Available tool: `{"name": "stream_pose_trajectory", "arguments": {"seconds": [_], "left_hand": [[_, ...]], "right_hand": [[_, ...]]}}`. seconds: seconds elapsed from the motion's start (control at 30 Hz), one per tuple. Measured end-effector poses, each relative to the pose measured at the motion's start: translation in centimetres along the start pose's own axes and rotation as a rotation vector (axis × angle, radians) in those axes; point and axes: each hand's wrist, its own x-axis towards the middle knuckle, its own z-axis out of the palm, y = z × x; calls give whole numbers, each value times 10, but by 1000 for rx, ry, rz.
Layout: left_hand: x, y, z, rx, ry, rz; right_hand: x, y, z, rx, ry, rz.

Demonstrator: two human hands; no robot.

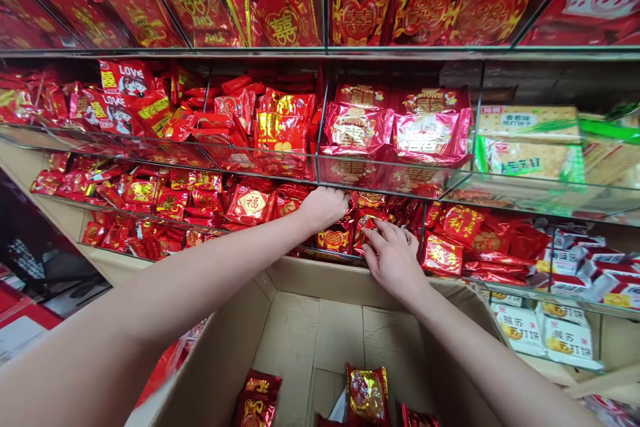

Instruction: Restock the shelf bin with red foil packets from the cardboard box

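My left hand (325, 208) reaches into a low shelf bin of small red and gold snack packets (334, 238). Its fingers bend down among the packets, and their tips are hidden. Close to its right, my right hand (395, 255) rests over the front of the same bin. Its fingers are apart and touch a red packet (367, 223); no grip on it shows. Below both hands stands a cardboard box (295, 323). Inside the box lie a gold-fronted packet (367, 393) and a few red packets (257, 400).
Clear shelf fronts (390, 170) jut out just above my hands. Pink-red packets (356, 128) fill the bin over them. Green-and-white cracker packs (530, 140) and white biscuit packs (567, 340) sit to the right. More red packets (143, 190) fill the shelves at left.
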Motion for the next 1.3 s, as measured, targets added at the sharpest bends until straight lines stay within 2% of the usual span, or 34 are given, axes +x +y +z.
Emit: {"name": "stream_pose_trajectory", "arguments": {"seconds": [0.1,0.33,0.47,0.6,0.83,1.0,1.2,1.3], "left_hand": [[2,6,-2,9,-49,-46],[3,13,-11,-5,-80,-83],[6,18,-19,-5,-152,-142],[8,19,-23,-8,-186,-138],[12,16,-23,-28,-181,-123],[5,16,-21,6,-163,-95],[-3,17,-12,29,-84,-81],[-5,16,-14,22,-50,-87]], "right_hand": [[-1,-1,0,-7,2,10],[0,1,-1,21,3,12],[-1,1,0,23,11,5],[-2,1,1,16,25,6],[-2,3,1,14,22,8],[-2,3,1,29,18,10],[-3,3,0,34,22,15],[-3,4,1,36,32,8]]}}
